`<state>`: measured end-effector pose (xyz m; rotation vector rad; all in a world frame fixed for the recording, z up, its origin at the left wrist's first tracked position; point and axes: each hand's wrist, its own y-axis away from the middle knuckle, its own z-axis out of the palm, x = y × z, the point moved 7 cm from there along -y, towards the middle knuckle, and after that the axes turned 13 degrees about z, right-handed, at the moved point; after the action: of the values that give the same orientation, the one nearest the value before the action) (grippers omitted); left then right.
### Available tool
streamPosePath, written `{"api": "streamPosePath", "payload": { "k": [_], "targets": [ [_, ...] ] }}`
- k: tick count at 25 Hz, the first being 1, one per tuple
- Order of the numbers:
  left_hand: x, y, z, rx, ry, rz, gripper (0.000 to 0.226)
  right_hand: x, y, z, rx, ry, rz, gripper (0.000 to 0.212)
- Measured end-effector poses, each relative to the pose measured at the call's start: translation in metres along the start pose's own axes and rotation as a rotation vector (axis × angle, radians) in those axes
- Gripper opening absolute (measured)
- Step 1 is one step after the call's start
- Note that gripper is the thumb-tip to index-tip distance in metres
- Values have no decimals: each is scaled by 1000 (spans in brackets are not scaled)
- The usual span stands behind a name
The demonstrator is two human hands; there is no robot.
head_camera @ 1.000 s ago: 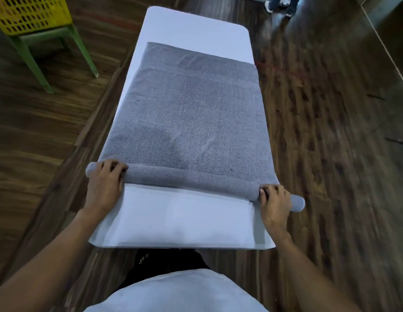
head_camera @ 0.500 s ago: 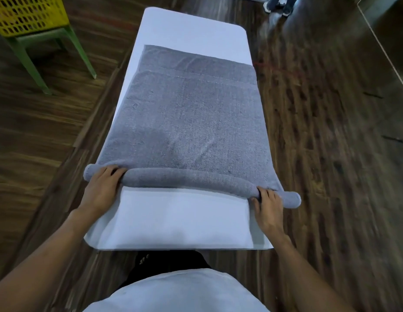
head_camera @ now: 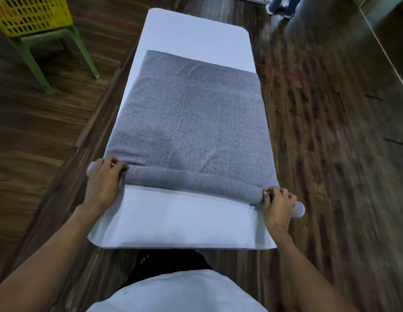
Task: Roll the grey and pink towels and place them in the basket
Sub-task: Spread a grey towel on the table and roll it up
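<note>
Terry grey cloth sits rolled into a thin tube at the near edge of the towel (head_camera: 191, 122), which lies along the white table (head_camera: 196, 28); every place here is given from that roll (head_camera: 196, 181). Nearest, at the roll's right end, the right hand (head_camera: 278, 206) curls its fingers (head_camera: 269, 191) over the tube and grips it, the tip of the roll poking out past the table edge. At the left end, slightly farther off, the left hand (head_camera: 104, 179) does the same, fingers bent over the top and clenched on the cloth. Beyond the roll the rest of the towel lies flat.

The roll runs slanted, left end ahead of right, so it is likely to cone or telescope if one hand pushes faster. The overhanging ends could sag and loosen. Far beyond the roll, to the left, the yellow basket (head_camera: 31, 16) stands on a green stool (head_camera: 40, 55). No pink towel shows.
</note>
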<state>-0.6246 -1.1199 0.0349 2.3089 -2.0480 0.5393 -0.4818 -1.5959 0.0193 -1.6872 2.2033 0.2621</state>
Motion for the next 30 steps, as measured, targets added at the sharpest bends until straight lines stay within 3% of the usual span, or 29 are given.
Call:
{"api": "streamPosePath", "payload": {
  "k": [4,6,12,14,16,18,21,23,24,28,30],
  "targets": [
    [11,28,17,-53,-30,128,47,2,37,10,-47,-63,-209,34],
    [5,20,21,-88,-32,118,46,4,33,17,-131,-18,-271,46],
    [0,-1,11,-160,52,50,42,-6,6,19,-282,-10,-268,26],
    [3,14,8,-250,73,90,51,7,11,20,-355,23,-314,28],
    [-5,20,18,-416,73,111,48,15,7,17,-467,40,-316,32],
    [-17,7,25,-466,131,94,44,10,-4,14,-531,-32,-271,31],
    [-20,-16,15,-194,181,9,25,3,-20,3,-305,-151,-105,19],
    [-7,-11,4,-15,60,37,15,0,-10,1,-106,-11,-78,11],
    [2,-2,3,13,25,67,23,-1,1,3,-67,37,-119,17],
    [8,15,22,-103,-1,156,51,5,23,20,-151,59,-311,50],
    [3,2,24,-146,31,115,48,2,11,25,-175,49,-302,49]
  ]
}}
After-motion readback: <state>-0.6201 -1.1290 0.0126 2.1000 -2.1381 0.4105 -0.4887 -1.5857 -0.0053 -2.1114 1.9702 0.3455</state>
